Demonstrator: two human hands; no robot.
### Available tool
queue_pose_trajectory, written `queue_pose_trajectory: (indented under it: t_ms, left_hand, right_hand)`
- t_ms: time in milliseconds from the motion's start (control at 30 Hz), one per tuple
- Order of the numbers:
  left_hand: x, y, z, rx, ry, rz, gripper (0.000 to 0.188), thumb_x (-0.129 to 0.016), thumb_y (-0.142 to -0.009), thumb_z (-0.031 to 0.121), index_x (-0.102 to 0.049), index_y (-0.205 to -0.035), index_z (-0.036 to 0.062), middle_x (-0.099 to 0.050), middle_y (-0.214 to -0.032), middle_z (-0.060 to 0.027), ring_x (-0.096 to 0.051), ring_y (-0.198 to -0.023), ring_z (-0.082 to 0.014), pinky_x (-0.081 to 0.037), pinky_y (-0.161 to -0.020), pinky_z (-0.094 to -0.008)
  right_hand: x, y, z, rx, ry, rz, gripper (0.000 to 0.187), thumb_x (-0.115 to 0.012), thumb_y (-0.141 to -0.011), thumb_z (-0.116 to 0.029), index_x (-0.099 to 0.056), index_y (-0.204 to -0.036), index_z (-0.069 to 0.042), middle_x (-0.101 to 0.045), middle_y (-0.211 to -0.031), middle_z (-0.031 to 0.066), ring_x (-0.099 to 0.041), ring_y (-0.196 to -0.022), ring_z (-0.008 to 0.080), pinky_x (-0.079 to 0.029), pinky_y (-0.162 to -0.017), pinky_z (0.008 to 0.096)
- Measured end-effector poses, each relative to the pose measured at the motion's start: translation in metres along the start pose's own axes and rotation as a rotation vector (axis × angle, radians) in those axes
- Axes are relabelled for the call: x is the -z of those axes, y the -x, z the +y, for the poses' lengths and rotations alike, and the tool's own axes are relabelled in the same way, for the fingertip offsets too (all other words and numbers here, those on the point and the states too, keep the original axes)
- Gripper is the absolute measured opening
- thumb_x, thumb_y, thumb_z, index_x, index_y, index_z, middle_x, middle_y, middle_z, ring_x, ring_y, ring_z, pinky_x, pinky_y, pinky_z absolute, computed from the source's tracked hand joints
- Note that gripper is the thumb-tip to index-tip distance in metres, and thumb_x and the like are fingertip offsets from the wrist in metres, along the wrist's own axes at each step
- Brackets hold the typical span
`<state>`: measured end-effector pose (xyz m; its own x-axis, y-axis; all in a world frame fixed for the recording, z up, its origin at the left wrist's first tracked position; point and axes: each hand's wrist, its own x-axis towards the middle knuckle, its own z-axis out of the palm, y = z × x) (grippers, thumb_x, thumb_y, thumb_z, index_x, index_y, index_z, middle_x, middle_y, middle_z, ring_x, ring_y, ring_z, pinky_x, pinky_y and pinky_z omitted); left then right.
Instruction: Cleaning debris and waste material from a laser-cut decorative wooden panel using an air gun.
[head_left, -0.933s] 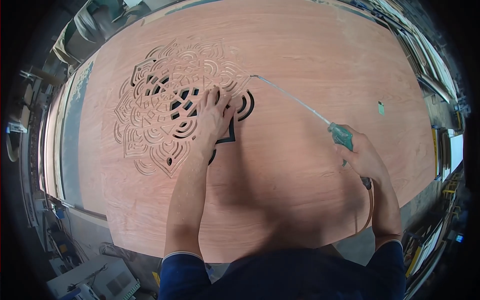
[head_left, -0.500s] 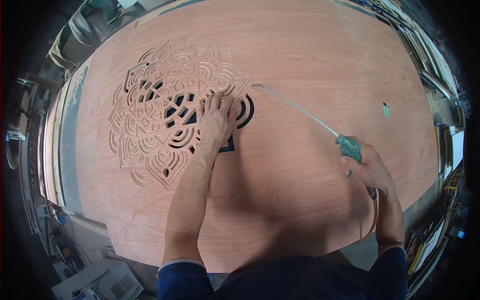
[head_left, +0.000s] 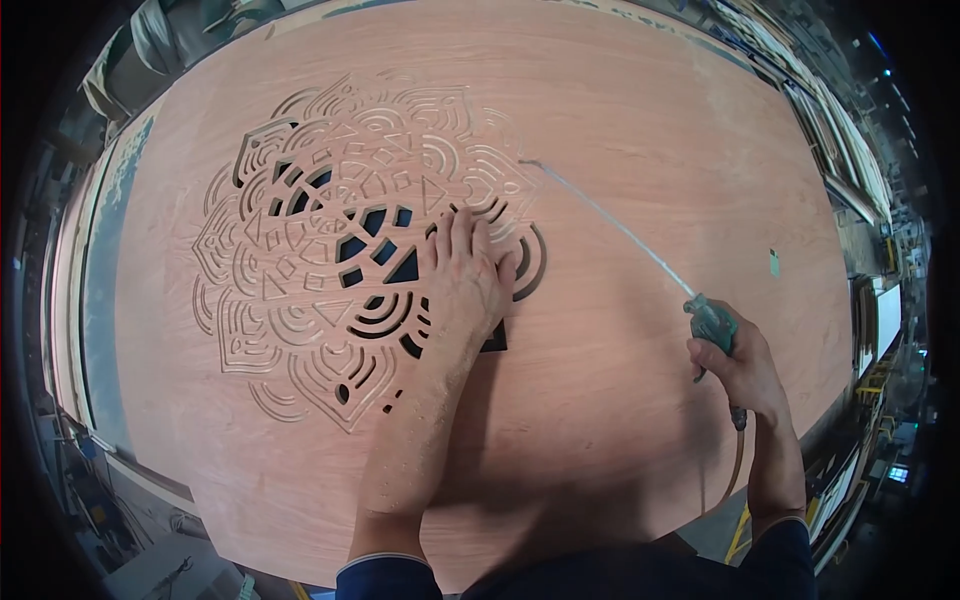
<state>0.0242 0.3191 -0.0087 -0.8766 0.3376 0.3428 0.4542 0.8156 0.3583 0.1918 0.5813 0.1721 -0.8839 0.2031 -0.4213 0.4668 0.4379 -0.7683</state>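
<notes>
1. Air blow gun (head_left: 712, 322), teal body, with a long thin clear nozzle tube (head_left: 600, 222) running up-left; the tube tip ends at the right rim of the carved pattern, near the middle of the panel.
2. Right hand (head_left: 745, 372) clamped around the blow gun grip, fingers curled shut on it, over the right part of the panel near its right edge. A hose (head_left: 738, 455) drops from the gun's underside along the wrist toward the near edge.
3. Left hand (head_left: 462, 275) open and flat, palm down, fingers spread a little, pressing on the lower-right part of the carved pattern. It holds nothing.
4. The hands are well apart; the nozzle tube bridges most of the gap, its tip just up-right of the left fingertips.
5. Mandala cut pattern (head_left: 330, 255), round and petal-shaped, routed into the left half of the panel. Some pieces near the centre are out, showing dark holes; many outer shapes are cut in outline only.
6. Plywood panel (head_left: 640, 110), large, reddish-brown, fills most of the view and carries everything. The right half is plain.
7. Small pale green tag (head_left: 773, 262) lies on the panel toward the right edge, well apart from both hands.
8. Dark blue sleeves (head_left: 385, 578) at the near edge. Workshop clutter beyond the panel's edges is too blurred to tell.
</notes>
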Motion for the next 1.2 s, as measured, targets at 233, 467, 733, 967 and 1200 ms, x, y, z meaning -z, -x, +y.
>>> queue_pose_trajectory:
  t_ms: [233,467,733,967,1200]
  left_hand:
    - [-0.002,-0.006,0.007,0.022,0.02,-0.03,0.055,-0.068,-0.093,0.036,-0.059,-0.137,0.0036,-0.05,-0.151,-0.0198,-0.041,-0.145,-0.0383,-0.031,-0.119,-0.0535]
    - [0.016,-0.006,-0.006,0.067,0.002,-0.025,0.057,-0.064,-0.094,0.033,-0.056,-0.143,0.0065,-0.05,-0.15,-0.0217,-0.04,-0.145,-0.0405,-0.027,-0.119,-0.0579]
    - [0.005,0.037,0.002,0.047,-0.071,0.059,0.059,-0.062,-0.095,0.037,-0.056,-0.141,0.0,-0.047,-0.152,-0.024,-0.038,-0.146,-0.0418,-0.026,-0.12,-0.0565]
    - [0.201,0.238,-0.022,0.175,0.211,0.205,0.051,-0.074,-0.091,0.023,-0.059,-0.135,0.0027,-0.056,-0.142,-0.0192,-0.052,-0.134,-0.0393,-0.044,-0.112,-0.0474]
    - [0.321,0.55,-0.129,1.012,-0.235,0.787,0.028,-0.066,-0.093,0.014,-0.068,-0.118,0.001,-0.069,-0.115,-0.0187,-0.067,-0.105,-0.0384,-0.054,-0.091,-0.0425]
  right_hand:
    - [-0.029,-0.042,-0.036,0.124,0.072,-0.054,0.038,-0.068,-0.096,-0.01,-0.059,-0.132,0.001,-0.058,-0.088,0.0007,-0.056,-0.076,0.0093,-0.052,-0.065,0.0276]
    - [-0.065,-0.055,-0.055,0.219,-0.073,-0.079,0.038,-0.064,-0.098,-0.008,-0.056,-0.133,0.004,-0.057,-0.089,0.0021,-0.058,-0.074,0.0108,-0.054,-0.064,0.0288]
    - [-0.055,-0.029,0.027,0.193,-0.4,-0.092,0.029,-0.066,-0.101,-0.021,-0.06,-0.124,-0.005,-0.066,-0.085,0.0048,-0.069,-0.069,0.0172,-0.062,-0.061,0.0334]
    - [0.023,-0.067,0.139,0.144,-0.646,0.02,0.034,-0.067,-0.102,-0.03,-0.06,-0.125,-0.006,-0.061,-0.088,0.0036,-0.064,-0.072,0.0135,-0.056,-0.059,0.0306]
    - [0.063,-0.075,0.238,0.38,0.286,0.741,0.042,-0.063,-0.102,-0.026,-0.053,-0.135,-0.001,-0.064,-0.106,0.0102,-0.063,-0.093,0.0222,-0.048,-0.079,0.03]
